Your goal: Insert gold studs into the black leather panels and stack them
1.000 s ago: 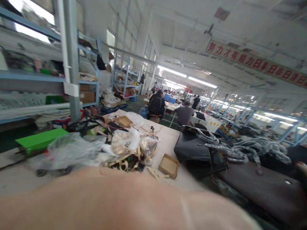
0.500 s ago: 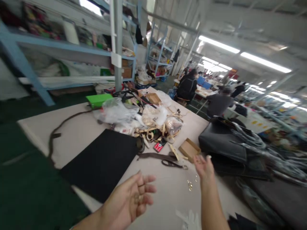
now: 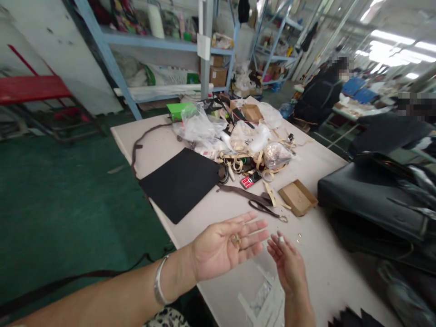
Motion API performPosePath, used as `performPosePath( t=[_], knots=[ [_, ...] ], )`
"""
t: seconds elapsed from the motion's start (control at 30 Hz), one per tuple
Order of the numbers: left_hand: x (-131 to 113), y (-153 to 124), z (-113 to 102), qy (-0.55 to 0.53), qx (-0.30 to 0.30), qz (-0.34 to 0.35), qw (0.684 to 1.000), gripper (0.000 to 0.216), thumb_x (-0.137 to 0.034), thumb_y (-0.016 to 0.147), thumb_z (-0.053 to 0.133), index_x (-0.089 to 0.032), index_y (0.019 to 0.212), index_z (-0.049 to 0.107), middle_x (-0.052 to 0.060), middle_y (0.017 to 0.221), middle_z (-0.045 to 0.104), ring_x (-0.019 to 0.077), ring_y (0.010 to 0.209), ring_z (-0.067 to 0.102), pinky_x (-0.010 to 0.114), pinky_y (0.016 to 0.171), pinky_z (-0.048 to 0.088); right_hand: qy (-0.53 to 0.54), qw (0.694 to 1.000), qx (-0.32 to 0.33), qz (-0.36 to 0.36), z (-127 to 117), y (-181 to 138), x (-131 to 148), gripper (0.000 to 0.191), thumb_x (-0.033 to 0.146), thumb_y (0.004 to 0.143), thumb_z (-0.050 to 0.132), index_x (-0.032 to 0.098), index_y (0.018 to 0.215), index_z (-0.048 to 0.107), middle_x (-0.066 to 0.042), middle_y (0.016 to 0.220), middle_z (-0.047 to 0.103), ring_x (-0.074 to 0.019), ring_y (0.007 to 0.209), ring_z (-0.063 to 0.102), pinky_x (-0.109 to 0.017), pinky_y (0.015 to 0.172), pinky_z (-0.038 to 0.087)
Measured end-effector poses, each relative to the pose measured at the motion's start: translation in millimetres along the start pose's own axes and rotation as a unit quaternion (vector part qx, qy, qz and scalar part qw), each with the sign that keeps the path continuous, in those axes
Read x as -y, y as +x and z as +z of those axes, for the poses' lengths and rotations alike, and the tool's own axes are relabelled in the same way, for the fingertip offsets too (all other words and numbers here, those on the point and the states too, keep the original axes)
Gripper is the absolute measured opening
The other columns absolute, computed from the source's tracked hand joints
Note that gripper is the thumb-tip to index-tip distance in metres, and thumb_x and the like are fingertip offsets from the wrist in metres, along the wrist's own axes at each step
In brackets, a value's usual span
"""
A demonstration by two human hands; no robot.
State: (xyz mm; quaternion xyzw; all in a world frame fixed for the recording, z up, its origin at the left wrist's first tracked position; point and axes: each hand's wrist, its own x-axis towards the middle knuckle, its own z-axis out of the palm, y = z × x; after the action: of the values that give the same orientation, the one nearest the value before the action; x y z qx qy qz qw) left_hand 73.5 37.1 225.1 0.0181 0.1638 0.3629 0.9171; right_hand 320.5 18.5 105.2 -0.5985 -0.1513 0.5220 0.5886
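My left hand (image 3: 226,250) is palm up above the table's near edge, fingers extended. In its palm lie small gold metal rings (image 3: 235,239); their exact shape is too small to make out. Just to the right, my right hand (image 3: 288,263) hovers with its fingers loosely curved and apart, facing the left fingertips without touching them. Nothing shows in it. A few more gold pieces (image 3: 299,237) lie on the table beyond the right hand. Past them stands a shallow cardboard box (image 3: 298,198) with tiny bits inside.
A black sheet (image 3: 180,184) lies at the table's left side. Brown straps (image 3: 245,194), a red-and-black phone-like item (image 3: 250,180) and plastic bags (image 3: 204,129) crowd the middle. A black leather bag (image 3: 371,195) stands on the right. People (image 3: 320,93) sit farther back.
My right hand has come back from beside the cardboard box to near my left hand. Fewer gold pieces show on the table. The view has swung right to left, showing more floor.
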Motion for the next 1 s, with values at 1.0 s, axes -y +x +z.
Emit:
performPosePath(
  t=[1.0],
  knots=[
    [64.9,40.1,4.5,-0.003,0.030,0.076,0.997,0.062,-0.052,0.102,0.031,-0.010,0.147,0.041,0.020,0.150,0.047,0.0269,0.143,0.041,0.042,0.119,0.022,-0.331,0.872,0.027,-0.360,-10.9,-108.9,5.8,0.028,0.032,0.083,0.073,0.018,0.108,0.071,-0.005,0.087,0.072,-0.0165,0.074,0.065,-0.027,0.071,0.052]
  ],
)
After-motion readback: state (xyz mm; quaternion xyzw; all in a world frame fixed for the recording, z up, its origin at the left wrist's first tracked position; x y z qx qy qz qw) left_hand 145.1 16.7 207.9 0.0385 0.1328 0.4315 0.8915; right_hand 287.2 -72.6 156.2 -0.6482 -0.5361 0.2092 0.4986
